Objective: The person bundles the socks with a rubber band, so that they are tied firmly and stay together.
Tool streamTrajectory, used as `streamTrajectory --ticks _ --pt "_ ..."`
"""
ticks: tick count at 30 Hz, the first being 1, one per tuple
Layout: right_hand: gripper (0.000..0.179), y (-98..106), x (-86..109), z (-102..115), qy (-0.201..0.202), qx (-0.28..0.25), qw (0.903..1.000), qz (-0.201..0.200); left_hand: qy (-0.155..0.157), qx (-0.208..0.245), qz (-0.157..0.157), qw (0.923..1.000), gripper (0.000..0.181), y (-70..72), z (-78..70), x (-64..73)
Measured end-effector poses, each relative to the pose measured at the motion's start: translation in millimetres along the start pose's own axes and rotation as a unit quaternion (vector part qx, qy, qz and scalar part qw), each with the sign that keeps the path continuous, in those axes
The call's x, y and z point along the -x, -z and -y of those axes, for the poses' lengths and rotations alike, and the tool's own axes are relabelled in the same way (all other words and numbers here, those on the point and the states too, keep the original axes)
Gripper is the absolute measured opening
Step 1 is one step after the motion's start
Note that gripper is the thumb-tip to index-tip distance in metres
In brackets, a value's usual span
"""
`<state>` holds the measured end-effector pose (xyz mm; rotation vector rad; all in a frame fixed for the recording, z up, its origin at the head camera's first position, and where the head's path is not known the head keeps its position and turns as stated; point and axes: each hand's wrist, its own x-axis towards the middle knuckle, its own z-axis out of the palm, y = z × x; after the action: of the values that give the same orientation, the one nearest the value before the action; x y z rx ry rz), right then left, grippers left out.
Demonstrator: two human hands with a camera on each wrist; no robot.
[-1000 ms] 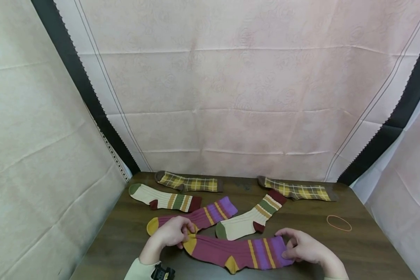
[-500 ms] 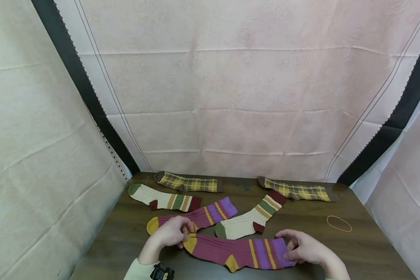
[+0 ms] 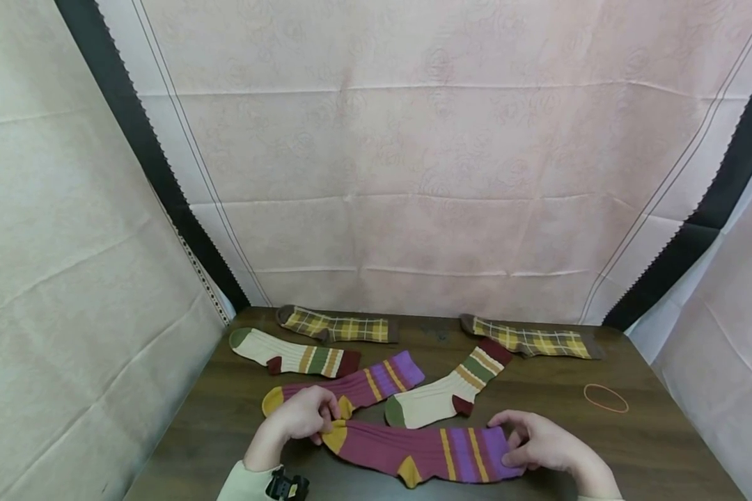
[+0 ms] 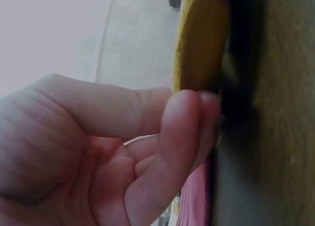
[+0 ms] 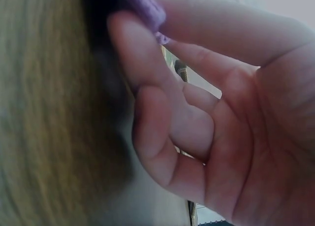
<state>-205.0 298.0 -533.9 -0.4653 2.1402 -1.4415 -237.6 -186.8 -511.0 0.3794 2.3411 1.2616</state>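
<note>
Nearest the front in the head view lies a maroon sock (image 3: 391,449) with a yellow toe and heel and a purple striped cuff. My left hand (image 3: 302,416) pinches its yellow toe (image 4: 203,44) between thumb and fingers. At the other end, my right hand (image 3: 542,443) pinches the purple cuff (image 5: 142,7). Between the two hands the sock is stretched out lengthwise, close to the tabletop. Just behind it a matching maroon sock (image 3: 357,391) lies flat, partly covered by my left hand.
Cream socks with green toes lie at the left (image 3: 282,349) and centre right (image 3: 435,400) of the brown table (image 3: 639,452). Yellow plaid socks lie along the back, one left (image 3: 345,327) and one right (image 3: 533,339). An orange rubber band (image 3: 606,399) lies at the right.
Both hands and the near maroon sock between them have shifted slightly to the left. Both grips stay the same, and the other socks have not moved.
</note>
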Motion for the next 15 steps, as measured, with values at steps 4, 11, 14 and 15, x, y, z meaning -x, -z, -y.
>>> streamTrajectory --ticks 4,11,14,15 --pt "0.055 1 -1.2 1 -0.009 0.005 0.9999 -0.003 -0.002 -0.004 0.013 0.9999 0.016 2.3 8.2 -5.0" --pt "0.053 1 -0.1 3 -0.025 0.023 0.9994 -0.011 -0.006 0.033 0.030 0.9990 0.014 3.4 66.3 -40.2" --pt "0.052 2 0.3 2 -0.025 0.024 0.9993 -0.012 -0.009 0.027 0.020 0.9994 0.013 2.4 51.5 -31.9" --pt "0.052 2 0.3 1 -0.024 0.022 0.9994 -0.012 -0.009 0.020 0.012 0.9997 0.013 2.0 37.2 -23.3"
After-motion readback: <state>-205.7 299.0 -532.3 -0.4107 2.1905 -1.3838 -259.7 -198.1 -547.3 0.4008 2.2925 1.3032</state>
